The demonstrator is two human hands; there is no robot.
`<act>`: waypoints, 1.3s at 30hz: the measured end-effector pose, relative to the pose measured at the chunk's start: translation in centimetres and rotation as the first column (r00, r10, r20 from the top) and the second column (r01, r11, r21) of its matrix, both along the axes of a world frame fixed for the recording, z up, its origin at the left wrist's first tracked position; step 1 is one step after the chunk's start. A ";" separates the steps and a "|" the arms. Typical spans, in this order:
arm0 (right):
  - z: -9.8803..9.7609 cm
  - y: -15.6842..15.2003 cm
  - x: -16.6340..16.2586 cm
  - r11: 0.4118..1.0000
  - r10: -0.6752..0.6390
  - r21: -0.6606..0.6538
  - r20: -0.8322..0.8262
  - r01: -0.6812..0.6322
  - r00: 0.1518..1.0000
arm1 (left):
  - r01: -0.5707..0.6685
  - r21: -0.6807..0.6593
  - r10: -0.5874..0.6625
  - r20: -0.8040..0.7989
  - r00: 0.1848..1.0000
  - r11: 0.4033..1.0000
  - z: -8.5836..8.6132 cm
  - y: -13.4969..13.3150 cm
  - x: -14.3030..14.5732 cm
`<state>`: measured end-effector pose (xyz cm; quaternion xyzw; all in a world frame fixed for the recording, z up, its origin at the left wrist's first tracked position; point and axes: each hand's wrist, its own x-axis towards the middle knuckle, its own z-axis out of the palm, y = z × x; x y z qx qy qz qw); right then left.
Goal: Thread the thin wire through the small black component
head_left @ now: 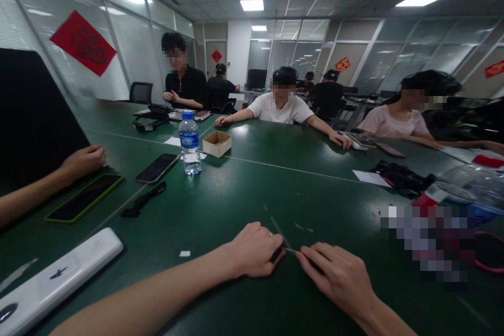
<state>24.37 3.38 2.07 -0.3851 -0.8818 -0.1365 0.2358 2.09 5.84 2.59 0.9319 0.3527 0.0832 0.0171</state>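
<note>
My left hand (254, 249) rests on the green table (236, 194) near its front edge, fingers curled into a loose fist around a small dark thing. My right hand (334, 275) lies just to the right of it, fingers pressed together in a pinch. A thin pale strip (290, 250) runs between the two hands, held at both ends. What the dark piece in the left fist is cannot be made out. A few tiny scraps (301, 227) lie on the table just beyond the hands.
A water bottle (190, 143), a small cardboard box (217, 143) and a black phone (157, 167) stand mid-table. A green-cased phone (84, 197) lies by another person's hand (82, 161) at left. A white case (59, 275) lies front left. Several people sit around the far side.
</note>
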 end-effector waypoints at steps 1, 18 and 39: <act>0.0 0.0 0.0 1.000 0.004 0.009 0.000 -0.004 1.000 | 0.002 0.004 -0.002 0.000 1.000 1.000 0.0 0.0 0.0; 0.1 -0.1 0.0 0.998 0.013 0.064 0.034 -0.015 0.999 | 0.007 0.053 -0.007 0.014 1.000 0.999 -0.5 0.0 0.0; 0.5 0.1 0.0 0.997 0.062 0.052 0.017 -0.063 0.998 | 0.014 0.000 -0.014 -0.029 0.999 1.000 0.4 0.1 0.0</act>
